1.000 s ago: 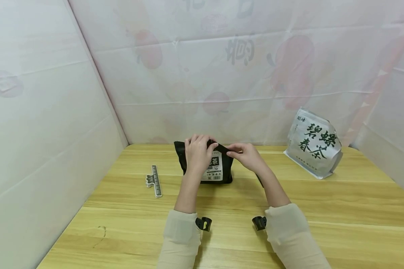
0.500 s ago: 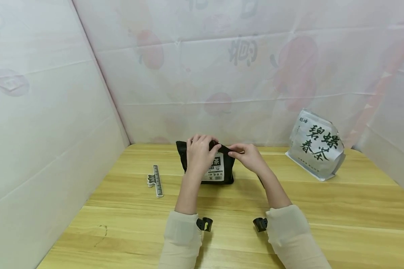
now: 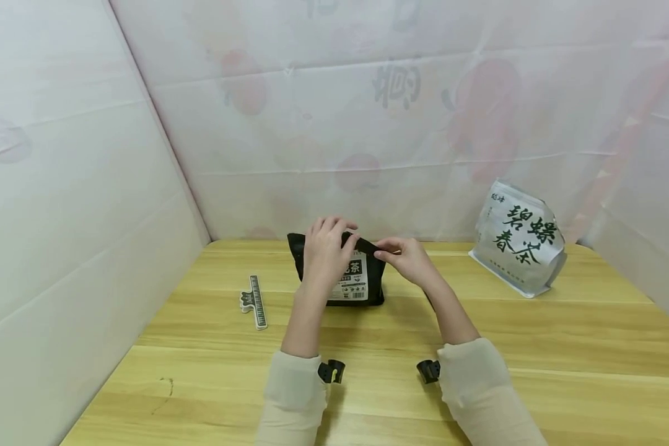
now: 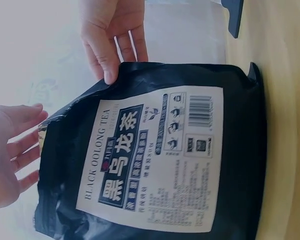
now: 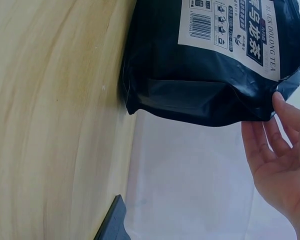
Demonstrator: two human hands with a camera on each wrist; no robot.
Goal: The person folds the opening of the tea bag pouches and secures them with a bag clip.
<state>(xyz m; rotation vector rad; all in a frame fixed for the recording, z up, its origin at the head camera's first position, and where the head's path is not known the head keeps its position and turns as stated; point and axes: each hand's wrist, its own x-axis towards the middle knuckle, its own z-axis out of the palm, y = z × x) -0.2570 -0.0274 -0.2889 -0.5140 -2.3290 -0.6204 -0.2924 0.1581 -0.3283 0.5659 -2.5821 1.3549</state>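
Black bag (image 4: 152, 157): upright on wooden table (image 3: 201, 396), right of clip (image 3: 257, 302).
Left hand (image 3: 323, 255): at bag's top edge, fingers apart; contact unclear.
Right hand (image 3: 407, 257): thumb and fingers clamped on top corner.

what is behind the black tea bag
Behind the black bag, fingers of the right hand lie partly hidden, with the printed backdrop rising beyond. Anything else directly behind is covered by the bag.
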